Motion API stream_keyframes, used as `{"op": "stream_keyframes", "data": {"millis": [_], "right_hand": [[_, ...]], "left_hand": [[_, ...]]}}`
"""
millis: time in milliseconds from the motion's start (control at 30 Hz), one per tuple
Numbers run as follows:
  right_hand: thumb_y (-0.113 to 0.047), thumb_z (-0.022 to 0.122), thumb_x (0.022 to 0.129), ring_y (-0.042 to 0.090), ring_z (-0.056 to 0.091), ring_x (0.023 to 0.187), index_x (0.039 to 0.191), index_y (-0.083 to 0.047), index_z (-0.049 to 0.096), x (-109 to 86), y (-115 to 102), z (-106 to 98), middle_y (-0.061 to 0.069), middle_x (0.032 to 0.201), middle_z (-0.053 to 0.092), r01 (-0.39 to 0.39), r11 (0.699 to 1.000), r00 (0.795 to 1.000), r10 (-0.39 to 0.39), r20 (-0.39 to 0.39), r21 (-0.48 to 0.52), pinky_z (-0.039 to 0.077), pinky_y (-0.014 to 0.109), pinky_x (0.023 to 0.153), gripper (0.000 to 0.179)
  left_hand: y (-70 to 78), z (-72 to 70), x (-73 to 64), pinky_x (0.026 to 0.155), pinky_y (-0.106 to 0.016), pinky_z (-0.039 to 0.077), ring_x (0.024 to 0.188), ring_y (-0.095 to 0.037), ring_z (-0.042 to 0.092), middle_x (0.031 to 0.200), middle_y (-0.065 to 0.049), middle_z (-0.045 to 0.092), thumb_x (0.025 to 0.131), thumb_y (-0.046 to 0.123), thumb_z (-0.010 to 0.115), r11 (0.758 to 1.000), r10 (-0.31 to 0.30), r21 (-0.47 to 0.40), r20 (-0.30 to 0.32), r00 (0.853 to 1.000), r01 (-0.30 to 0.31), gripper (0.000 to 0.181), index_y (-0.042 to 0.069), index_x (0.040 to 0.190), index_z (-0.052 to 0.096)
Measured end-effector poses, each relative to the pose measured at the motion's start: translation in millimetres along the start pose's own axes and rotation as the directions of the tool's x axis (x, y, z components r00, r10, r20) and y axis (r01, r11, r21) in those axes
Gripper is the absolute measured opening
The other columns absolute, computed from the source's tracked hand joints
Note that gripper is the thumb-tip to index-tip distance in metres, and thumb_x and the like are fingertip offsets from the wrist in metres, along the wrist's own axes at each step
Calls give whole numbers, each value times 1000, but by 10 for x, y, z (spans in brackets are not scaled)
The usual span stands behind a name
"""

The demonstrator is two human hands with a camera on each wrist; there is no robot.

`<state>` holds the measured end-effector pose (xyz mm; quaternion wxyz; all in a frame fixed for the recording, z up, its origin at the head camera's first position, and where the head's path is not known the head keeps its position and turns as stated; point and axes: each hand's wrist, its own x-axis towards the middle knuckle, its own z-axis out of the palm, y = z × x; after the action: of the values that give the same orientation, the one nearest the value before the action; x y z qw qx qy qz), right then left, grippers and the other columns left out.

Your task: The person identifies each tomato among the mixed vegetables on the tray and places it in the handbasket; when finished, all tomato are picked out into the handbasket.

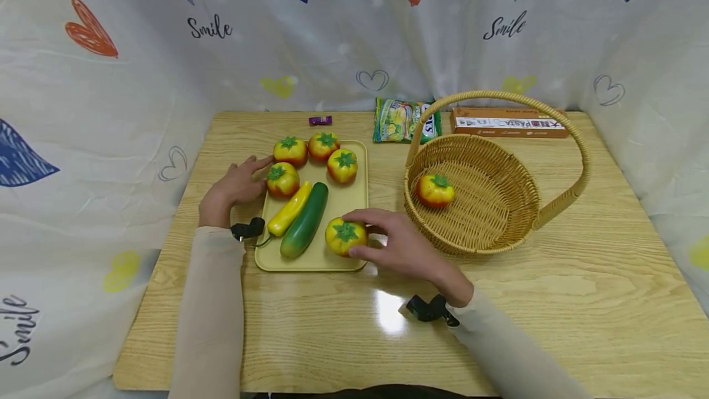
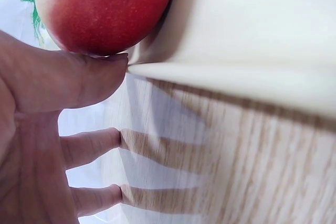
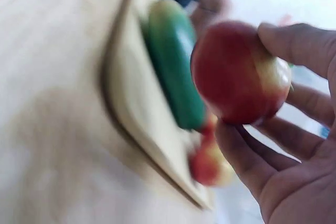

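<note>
Left hand (image 1: 238, 183): fingers extended, grasping nothing; one digit at the tray rim, right by a tomato, contact unclear. Cream tray (image 1: 352, 199): four tomatoes (image 1: 341, 166) at the far end, then a yellow pepper (image 1: 290, 209) and a green cucumber (image 1: 304, 220) side by side, slanted. Right hand (image 1: 401, 245): thumb and fingers grasping the held tomato (image 1: 346, 236) above the tray's near right corner. Wicker basket (image 1: 476, 202), handle up: one tomato against its left wall.

Surface: wood-grain table (image 1: 554, 300), glare spot in front of the tray. Far edge, left to right: small purple packet (image 1: 320, 120), green snack bag (image 1: 400, 120), brown-and-white pasta box (image 1: 509, 123) behind the basket. Room: white sheeting (image 1: 332, 36), hearts and "Smile" print.

Held tomato: round, glossy, yellow top with green star-shaped calyx, deep red underside per right wrist view.
</note>
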<state>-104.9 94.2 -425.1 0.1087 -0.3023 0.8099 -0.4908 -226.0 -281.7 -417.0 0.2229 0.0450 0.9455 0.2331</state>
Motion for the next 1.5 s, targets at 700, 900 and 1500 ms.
{"op": "stream_keyframes", "data": {"millis": [700, 900, 1500], "right_hand": [[-16, 82, 100, 26, 72, 129, 148, -15, 69, -887, 139, -1274, 14, 150, 68, -162, 961, 977, 125, -173, -222, 52, 9, 100, 49], [-21, 82, 100, 37, 74, 127, 146, -11, 70, -772, 252, -1240, 17, 145, 71, -212, 938, 975, 183, -127, -273, 62, 29, 100, 48], [-22, 83, 100, 45, 63, 142, 153, -11, 65, -540, 216, -1132, 16, 154, 67, -251, 950, 932, 185, -311, -188, 51, 61, 116, 58]], "left_hand": [[-37, 10, 11, 121, -90, 10, 159, -72, -6, 181, -33, 3, 109, 20, 48, 1000, -30, -1, 1, 1000, 30, 72, 20, 176, 24], [-18, 15, 1, 122, -89, 9, 158, -72, -6, 180, -34, 3, 108, 19, 48, 1000, -21, -9, 2, 1000, 21, 72, 19, 176, 24], [31, -1, -6, 123, -88, 9, 156, -75, -5, 179, -37, 4, 108, 17, 49, 1000, 3, -2, -5, 1000, -3, 71, 14, 175, 26]]}}
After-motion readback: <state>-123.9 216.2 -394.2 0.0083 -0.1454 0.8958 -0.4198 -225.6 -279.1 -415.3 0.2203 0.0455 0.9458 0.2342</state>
